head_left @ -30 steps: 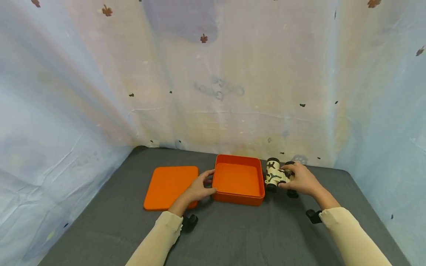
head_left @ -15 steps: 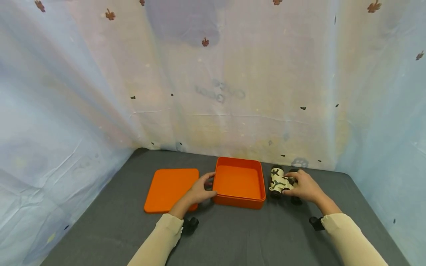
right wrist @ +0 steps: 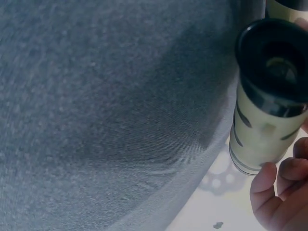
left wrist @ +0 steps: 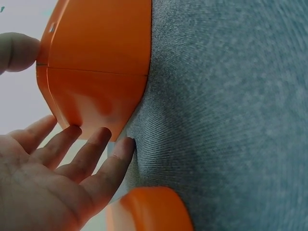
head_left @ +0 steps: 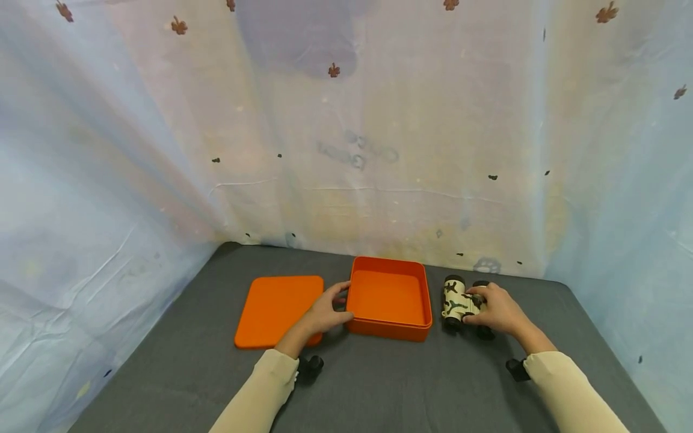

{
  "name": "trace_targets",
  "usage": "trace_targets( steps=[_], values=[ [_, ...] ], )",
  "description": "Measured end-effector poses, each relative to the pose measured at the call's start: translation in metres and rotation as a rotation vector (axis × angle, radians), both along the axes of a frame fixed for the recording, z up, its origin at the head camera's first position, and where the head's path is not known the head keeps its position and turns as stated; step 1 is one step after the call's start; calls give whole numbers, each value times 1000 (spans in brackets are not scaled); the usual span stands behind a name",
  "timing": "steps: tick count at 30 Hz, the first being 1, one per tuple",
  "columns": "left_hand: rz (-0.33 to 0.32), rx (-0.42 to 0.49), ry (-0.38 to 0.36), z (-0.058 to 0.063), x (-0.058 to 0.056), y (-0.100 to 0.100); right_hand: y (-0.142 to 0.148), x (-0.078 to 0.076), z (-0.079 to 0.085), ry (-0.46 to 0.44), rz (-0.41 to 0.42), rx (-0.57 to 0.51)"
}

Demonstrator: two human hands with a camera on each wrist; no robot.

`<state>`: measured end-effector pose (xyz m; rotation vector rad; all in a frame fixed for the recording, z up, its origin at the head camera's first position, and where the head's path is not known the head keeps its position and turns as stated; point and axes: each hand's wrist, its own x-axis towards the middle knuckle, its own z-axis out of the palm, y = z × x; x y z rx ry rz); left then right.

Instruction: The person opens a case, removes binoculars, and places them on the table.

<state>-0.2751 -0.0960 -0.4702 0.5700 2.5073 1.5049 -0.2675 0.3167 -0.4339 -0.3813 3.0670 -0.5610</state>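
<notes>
My left hand [head_left: 323, 313] rests at the left side of an orange open-topped box [head_left: 387, 331]. In the left wrist view, the fingertips [left wrist: 98, 135] lie along the box's wall, slightly bent, and the thumb touches near its rim. To the right of the box, my right hand [head_left: 500, 311] grips camouflage-patterned binoculars [head_left: 453, 299] from above, thumb on the near side and fingers on the far side. One black-rimmed barrel of the binoculars [right wrist: 262, 132] fills the right edge of the right wrist view. The palm hides the right barrel's middle.
A flat orange lid [head_left: 273, 307] lies left of the box, partly under the left forearm's line of sight. The dark grey cloth-covered table [head_left: 379, 385] ends at a pale patterned curtain [head_left: 379, 210] behind and at both sides. Black wrist cameras sit below both cuffs.
The right hand and binoculars have shifted to the right and slightly nearer, widening the gap to the box. The left hand stays at the box. The head view has tilted slightly upward.
</notes>
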Motion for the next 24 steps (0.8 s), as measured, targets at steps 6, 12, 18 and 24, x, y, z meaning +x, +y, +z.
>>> trace_targets(
  steps=[6,12,18,24],
  values=[
    [-3,-10,4,1,0,0,2,-1,-3,0,-7,6],
    [-8,-16,3,1,1,0,0,1,-2,-5,0,-3],
    [-5,-7,-6,2,2,0,-2,2,-1,-13,1,0],
    [-3,-9,-11,2,1,0,-2,1,-2,-8,10,-2]
  ],
)
